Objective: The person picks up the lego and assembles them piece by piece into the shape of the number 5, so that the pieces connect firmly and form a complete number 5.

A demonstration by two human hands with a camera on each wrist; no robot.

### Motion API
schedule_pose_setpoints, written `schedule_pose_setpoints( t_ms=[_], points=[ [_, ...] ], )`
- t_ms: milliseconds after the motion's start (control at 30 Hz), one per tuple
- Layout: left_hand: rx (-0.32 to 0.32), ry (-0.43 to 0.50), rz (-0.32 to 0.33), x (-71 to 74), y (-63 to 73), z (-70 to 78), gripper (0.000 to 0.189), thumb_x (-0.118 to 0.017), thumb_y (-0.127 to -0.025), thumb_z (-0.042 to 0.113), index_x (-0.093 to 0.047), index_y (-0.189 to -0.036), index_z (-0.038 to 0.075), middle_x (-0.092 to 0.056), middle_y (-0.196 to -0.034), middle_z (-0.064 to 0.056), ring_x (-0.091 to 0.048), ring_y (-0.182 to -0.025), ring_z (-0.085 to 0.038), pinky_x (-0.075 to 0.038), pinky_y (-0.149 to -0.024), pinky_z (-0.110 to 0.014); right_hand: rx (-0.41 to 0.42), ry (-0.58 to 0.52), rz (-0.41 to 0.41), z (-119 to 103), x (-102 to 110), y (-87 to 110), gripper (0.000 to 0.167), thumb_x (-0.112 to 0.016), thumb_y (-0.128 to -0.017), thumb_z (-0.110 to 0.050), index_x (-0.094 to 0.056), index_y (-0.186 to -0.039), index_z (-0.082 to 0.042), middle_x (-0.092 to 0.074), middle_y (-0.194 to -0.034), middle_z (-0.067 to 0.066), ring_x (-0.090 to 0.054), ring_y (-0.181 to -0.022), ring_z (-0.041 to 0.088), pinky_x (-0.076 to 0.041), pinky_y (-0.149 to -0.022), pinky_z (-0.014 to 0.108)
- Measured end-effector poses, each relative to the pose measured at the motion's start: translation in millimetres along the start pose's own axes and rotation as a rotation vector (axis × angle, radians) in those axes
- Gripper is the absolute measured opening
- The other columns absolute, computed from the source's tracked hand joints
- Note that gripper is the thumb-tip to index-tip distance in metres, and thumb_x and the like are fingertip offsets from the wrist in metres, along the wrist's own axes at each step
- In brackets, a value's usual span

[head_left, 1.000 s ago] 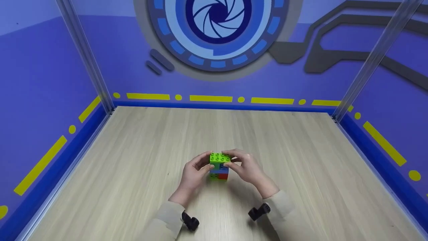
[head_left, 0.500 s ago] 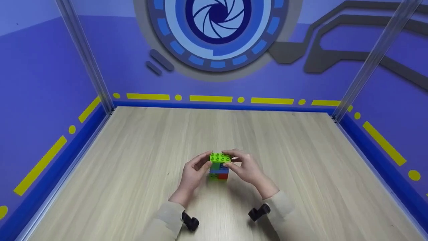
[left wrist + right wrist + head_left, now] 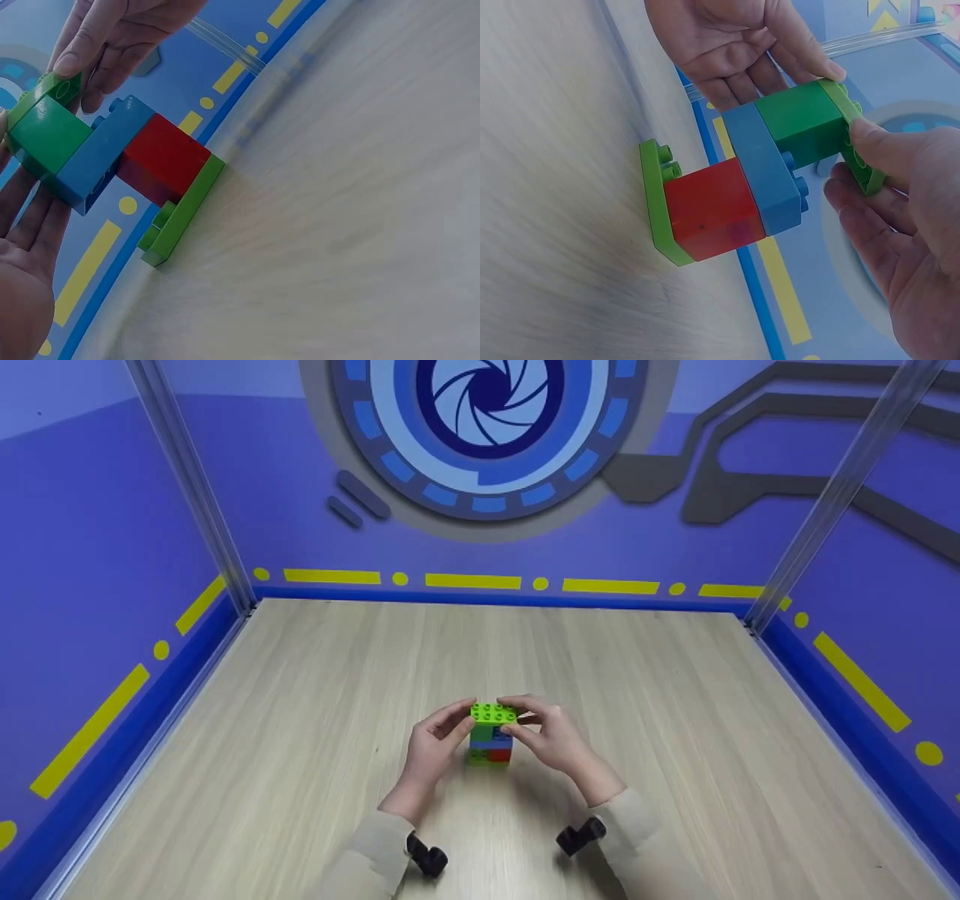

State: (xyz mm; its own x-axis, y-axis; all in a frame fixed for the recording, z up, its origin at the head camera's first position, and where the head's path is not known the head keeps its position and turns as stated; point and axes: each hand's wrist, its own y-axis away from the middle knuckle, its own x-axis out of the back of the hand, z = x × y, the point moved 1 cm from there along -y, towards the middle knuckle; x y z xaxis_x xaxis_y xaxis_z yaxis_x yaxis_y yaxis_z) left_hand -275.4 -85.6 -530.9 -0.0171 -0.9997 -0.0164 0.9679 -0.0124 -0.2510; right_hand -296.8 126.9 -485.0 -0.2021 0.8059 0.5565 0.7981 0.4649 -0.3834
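A tower of toy building bricks stands upright on the table. At its base a lime green plate (image 3: 658,202) carries a red brick (image 3: 714,214) at one end, with bare studs beside it. A blue brick (image 3: 759,161) lies across above, then a dark green brick (image 3: 799,120), offset to the left. On top sits another lime green plate (image 3: 493,713), overhanging to the right. My left hand (image 3: 431,750) pinches this top plate's left end, thumb in front. My right hand (image 3: 561,741) pinches its right end between thumb and fingers. Fingertips behind the tower are partly hidden in the head view.
The wooden table (image 3: 337,682) runs back to a blue-purple patterned wall (image 3: 262,495). Side walls with clear corner posts (image 3: 187,487) flank it. A black wrist mount (image 3: 427,856) projects from the left sleeve, another black mount (image 3: 581,836) from the right.
My left thumb has slid up and slightly left, from the dark green brick's front to the top plate's edge. My right hand and the tower look unchanged.
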Motion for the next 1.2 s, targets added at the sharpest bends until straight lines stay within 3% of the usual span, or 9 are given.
schedule_pose_setpoints(
  t_ms=[533,900,1033,1200],
  points=[
    [0.029,0.034,0.002,-0.5,-0.6,0.3,0.041,-0.070,-0.099,0.024,-0.067,-0.135,0.005,-0.069,-0.136,-0.014,-0.066,-0.121,-0.011,-0.054,-0.101,-0.018,-0.030,-0.010,0.011,5,-1,-0.2,0.039,-0.074,-0.095,-0.018,-0.068,-0.131,-0.007,-0.072,-0.127,0.013,-0.069,-0.109,0.030,-0.062,-0.094,0.042],
    [-0.027,0.020,-0.003,0.2,-1.1,-3.0,0.039,-0.070,-0.099,0.018,-0.067,-0.134,0.003,-0.069,-0.135,-0.017,-0.066,-0.118,-0.003,-0.053,-0.101,-0.017,-0.044,-0.079,0.021,9,-2,-0.1,0.041,-0.075,-0.093,-0.016,-0.068,-0.132,-0.002,-0.072,-0.128,0.014,-0.069,-0.111,0.031,-0.061,-0.096,0.042],
    [-0.037,0.014,-0.027,1.5,-0.5,-6.8,0.042,-0.073,-0.096,0.015,-0.066,-0.137,0.005,-0.069,-0.134,-0.017,-0.067,-0.117,-0.005,-0.054,-0.102,-0.019,-0.039,-0.082,0.022,11,-2,0.1,0.041,-0.075,-0.093,-0.016,-0.068,-0.132,-0.004,-0.072,-0.129,0.013,-0.069,-0.111,0.030,-0.061,-0.096,0.041],
    [-0.038,-0.019,-0.057,2.1,0.5,-8.8,0.051,-0.078,-0.091,0.013,-0.064,-0.140,0.011,-0.070,-0.133,-0.013,-0.068,-0.120,-0.017,-0.054,-0.107,-0.028,-0.036,-0.096,0.029,13,-2,-0.1,0.040,-0.076,-0.093,-0.015,-0.069,-0.131,-0.005,-0.072,-0.129,0.013,-0.068,-0.112,0.029,-0.061,-0.096,0.041]
  ],
)
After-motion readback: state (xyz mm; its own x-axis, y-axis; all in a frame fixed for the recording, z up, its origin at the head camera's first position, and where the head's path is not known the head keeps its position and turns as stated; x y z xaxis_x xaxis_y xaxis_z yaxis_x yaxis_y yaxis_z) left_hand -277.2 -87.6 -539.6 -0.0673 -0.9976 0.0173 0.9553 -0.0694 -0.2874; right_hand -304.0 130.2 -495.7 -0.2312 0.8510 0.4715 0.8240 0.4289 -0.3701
